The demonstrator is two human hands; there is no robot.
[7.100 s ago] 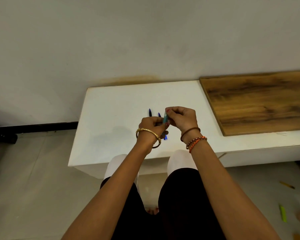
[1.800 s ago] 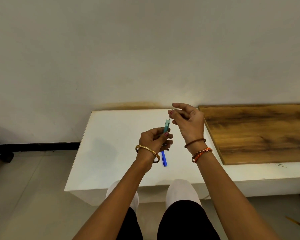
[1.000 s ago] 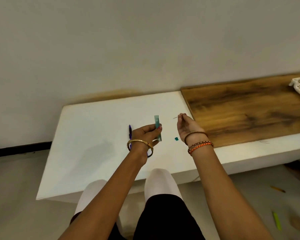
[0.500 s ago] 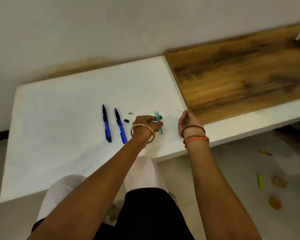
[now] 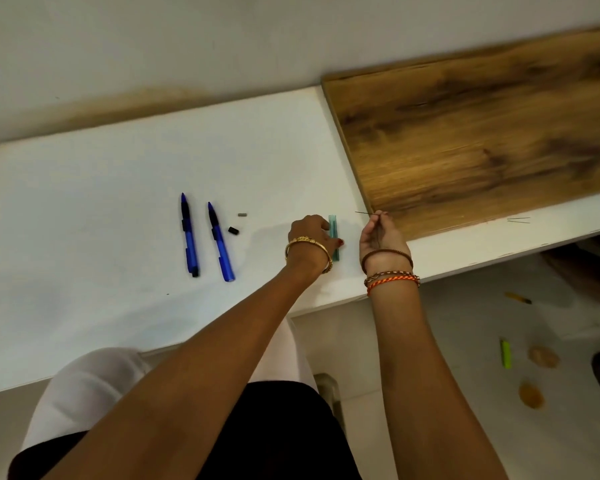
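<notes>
My left hand [image 5: 309,233] grips the slim teal plastic lead case [image 5: 334,237] on the white table [image 5: 118,188]. My right hand [image 5: 381,237], at three o'clock, pinches one thin grey lead [image 5: 362,213]. Loading the blue plastic pencils [image 5: 189,233] at nine o'clock remains, I judge.

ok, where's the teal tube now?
Head view, right of centre: teal tube on the white table, between the left hand gripping it and the right hand.

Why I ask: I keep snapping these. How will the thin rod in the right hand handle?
The thin rod looks hair-thin and straight, so it is probably stiff yet brittle. The right hand pinches it by one end only, so it is likely very light.
</notes>
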